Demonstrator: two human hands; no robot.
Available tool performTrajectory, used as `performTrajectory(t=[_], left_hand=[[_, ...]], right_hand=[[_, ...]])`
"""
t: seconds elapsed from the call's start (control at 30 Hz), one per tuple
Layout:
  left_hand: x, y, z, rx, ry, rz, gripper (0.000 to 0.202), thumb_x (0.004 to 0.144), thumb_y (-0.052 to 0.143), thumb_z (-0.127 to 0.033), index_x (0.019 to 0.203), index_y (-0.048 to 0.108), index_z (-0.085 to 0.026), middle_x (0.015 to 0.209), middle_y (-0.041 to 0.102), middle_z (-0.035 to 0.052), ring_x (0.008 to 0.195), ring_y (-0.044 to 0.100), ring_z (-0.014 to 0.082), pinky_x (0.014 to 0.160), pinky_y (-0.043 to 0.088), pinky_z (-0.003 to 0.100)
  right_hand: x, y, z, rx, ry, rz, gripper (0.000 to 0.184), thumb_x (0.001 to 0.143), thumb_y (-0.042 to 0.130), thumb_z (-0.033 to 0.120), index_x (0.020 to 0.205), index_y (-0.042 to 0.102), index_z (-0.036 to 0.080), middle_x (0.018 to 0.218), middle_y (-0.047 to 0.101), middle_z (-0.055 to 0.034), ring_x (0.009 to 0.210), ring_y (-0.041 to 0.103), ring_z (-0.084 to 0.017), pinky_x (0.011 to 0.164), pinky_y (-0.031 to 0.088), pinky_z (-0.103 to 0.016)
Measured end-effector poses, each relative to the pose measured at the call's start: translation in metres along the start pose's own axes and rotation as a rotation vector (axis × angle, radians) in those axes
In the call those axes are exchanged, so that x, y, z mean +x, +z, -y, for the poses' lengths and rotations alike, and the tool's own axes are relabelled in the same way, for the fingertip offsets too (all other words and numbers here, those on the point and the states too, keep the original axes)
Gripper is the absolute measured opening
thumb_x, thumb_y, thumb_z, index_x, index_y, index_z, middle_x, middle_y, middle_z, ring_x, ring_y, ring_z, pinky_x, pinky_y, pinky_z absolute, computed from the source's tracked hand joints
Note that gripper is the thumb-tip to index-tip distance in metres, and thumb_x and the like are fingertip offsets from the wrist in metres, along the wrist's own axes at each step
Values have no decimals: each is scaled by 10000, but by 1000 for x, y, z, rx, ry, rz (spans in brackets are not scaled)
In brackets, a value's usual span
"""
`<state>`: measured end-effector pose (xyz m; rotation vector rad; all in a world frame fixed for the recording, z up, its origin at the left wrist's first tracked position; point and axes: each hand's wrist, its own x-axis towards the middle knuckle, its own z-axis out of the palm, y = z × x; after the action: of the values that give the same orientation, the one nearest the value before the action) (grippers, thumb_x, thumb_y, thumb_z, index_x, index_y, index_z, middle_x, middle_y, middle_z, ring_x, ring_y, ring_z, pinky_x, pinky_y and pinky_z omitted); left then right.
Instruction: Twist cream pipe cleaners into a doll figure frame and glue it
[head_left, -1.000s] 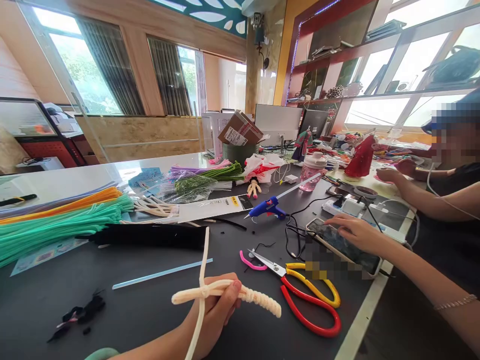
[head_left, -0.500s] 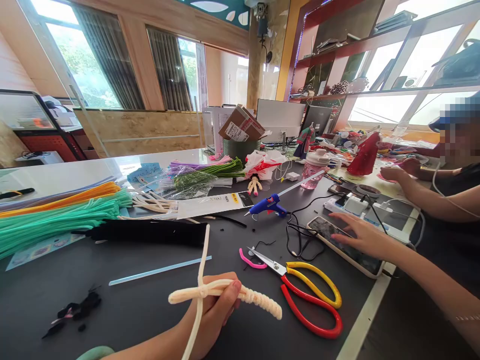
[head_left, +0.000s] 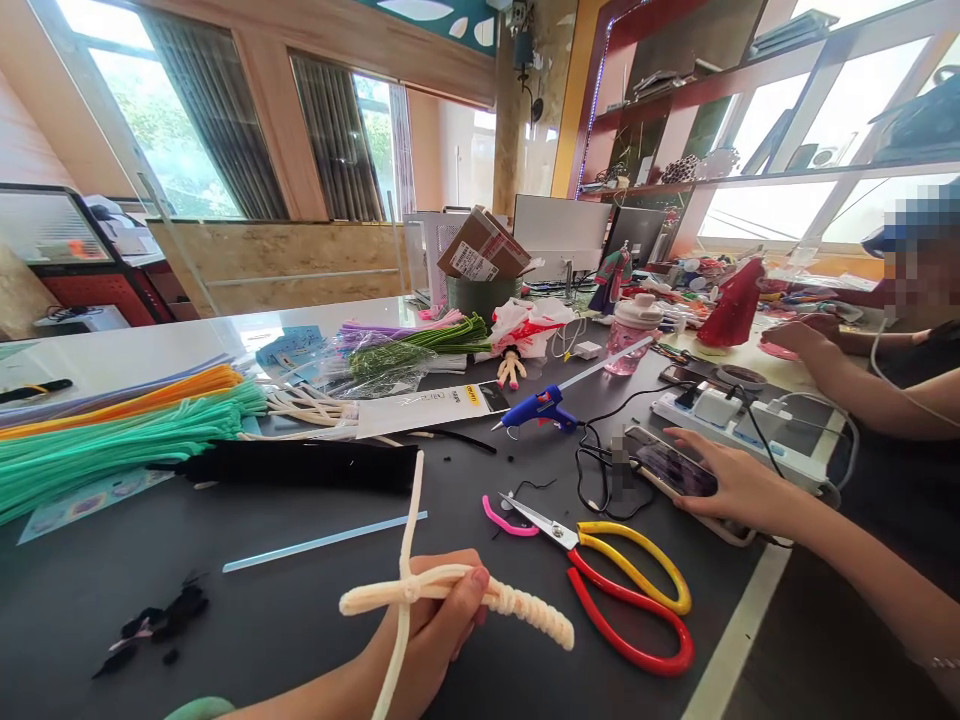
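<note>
your left hand curled round the cream pipe cleaner just beside its knot, keeping it steady; your right hand lay spread on the phone.

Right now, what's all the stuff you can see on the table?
pipe cleaners: many, teal and orange, left side
fabric strip: one, black, beside the pipe cleaners
glue gun: one, blue, middle
glue stick: one, pale blue, lying front of middle
small doll: one, pale, behind the glue gun
water bottle: one, pink, right of the doll
scissors: one pair, red and yellow handles, front right
power strip: one, white, right side
phone: one, dark screen, under another person's hand
cream pipe cleaner figure: one, cream, front middle
left hand: one, the person's own, holding the figure
</note>
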<state>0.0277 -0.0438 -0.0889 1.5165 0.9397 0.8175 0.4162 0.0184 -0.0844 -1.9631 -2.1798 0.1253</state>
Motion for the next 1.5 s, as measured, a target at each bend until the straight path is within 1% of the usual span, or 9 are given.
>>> performTrajectory(t=[0.27,0.37,0.57,0.8,1.0,1.27,1.33,1.4,1.5], left_hand=[[-1,0,2,-7,7,0,501,822,389,-627,561,395,-200,485,331,-54,436,299,89,404,201,230],[-1,-1,2,-10,8,0,495,822,395,-621,563,399,-199,493,329,-55,434,298,87,398,200,228],[-3,-5,4,23,31,-23,480,849,385,-579,565,411,-193,497,347,-50,441,305,87,410,207,229],[-3,-4,7,-3,49,-50,447,858,410,-534,571,415,-192,486,328,-61,442,297,83,417,204,224],[-2,-3,-1,9,32,-52,422,844,445,-496,554,402,-193,477,333,-64,433,285,79,420,205,219],[0,-2,-9,29,8,-67,437,808,464,-522,528,396,-194,477,335,-63,432,288,78,418,222,209],[0,-2,-7,28,5,-76,441,813,447,-533,534,402,-195,480,336,-63,430,285,78,413,218,210],[1,-2,-6,26,1,-87,443,817,431,-539,539,410,-195,479,339,-63,425,277,78,408,211,211],[1,-2,-7,30,3,-105,433,810,445,-527,533,407,-196,464,334,-66,422,272,79,410,216,213]], right_hand=[[6,1,16,14,-33,-28,742,671,586,445,1341,396,188,1275,557,-159,1106,572,-359,922,452,-460],[2,2,14,24,-48,-27,725,669,590,417,1339,391,226,1282,551,-134,1105,575,-339,937,445,-452],[-10,4,14,70,-86,-6,713,687,589,413,1333,383,192,1338,492,-153,1162,531,-325,982,415,-437],[-23,5,34,123,-103,-28,693,695,587,385,1337,382,224,1320,508,-116,1129,553,-308,962,435,-421],[-27,2,49,136,-94,-18,661,734,572,397,1343,373,234,1325,498,-109,1097,573,-290,920,464,-406],[-30,5,47,151,-92,-24,641,750,575,481,1322,418,238,1323,516,-99,1124,564,-288,943,454,-408],[-36,5,44,174,-81,-49,632,757,570,528,1306,434,247,1321,525,-98,1126,563,-291,942,452,-423],[-45,1,36,186,-37,-139,576,766,550,554,1252,492,251,1261,581,-93,1088,589,-294,911,466,-424],[-59,-13,11,136,193,-332,381,776,534,522,1008,633,237,1001,707,-83,902,672,-272,809,497,-366]])
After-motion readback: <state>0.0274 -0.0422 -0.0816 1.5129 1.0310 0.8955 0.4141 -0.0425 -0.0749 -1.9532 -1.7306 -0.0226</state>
